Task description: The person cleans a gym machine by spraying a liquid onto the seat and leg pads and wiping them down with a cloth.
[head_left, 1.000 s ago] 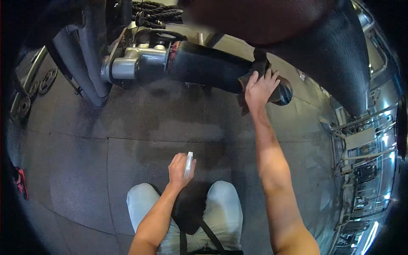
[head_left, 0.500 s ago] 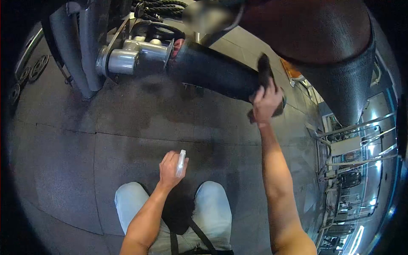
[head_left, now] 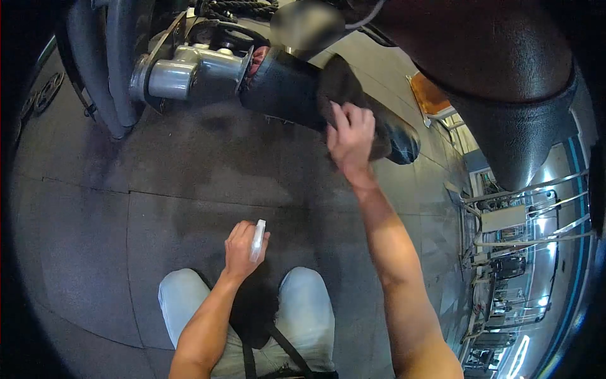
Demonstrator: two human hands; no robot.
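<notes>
A dark cloth (head_left: 344,82) is draped over a long black padded roller (head_left: 284,85) and hangs down its near side. My right hand (head_left: 353,136) grips the cloth, fingers closed and pressed against the pad. The roller's rounded, shiny end (head_left: 404,146) shows to the right of the cloth. Lower down, above my knees, my left hand (head_left: 243,249) is wrapped around a narrow white, translucent spray bottle (head_left: 258,239), seen from above with its body mostly hidden by the fingers.
A metal bracket (head_left: 173,79) joins the roller to grey frame posts (head_left: 120,69) at the left. A large dark red and black pad (head_left: 505,88) overhangs the upper right. Thick ropes (head_left: 243,9) lie at the back. Dark mats (head_left: 208,208) cover the floor.
My right hand has slid the cloth leftward along the roller, from near its end toward its middle, baring the end. My left hand still holds the spray bottle; the view has shifted slightly.
</notes>
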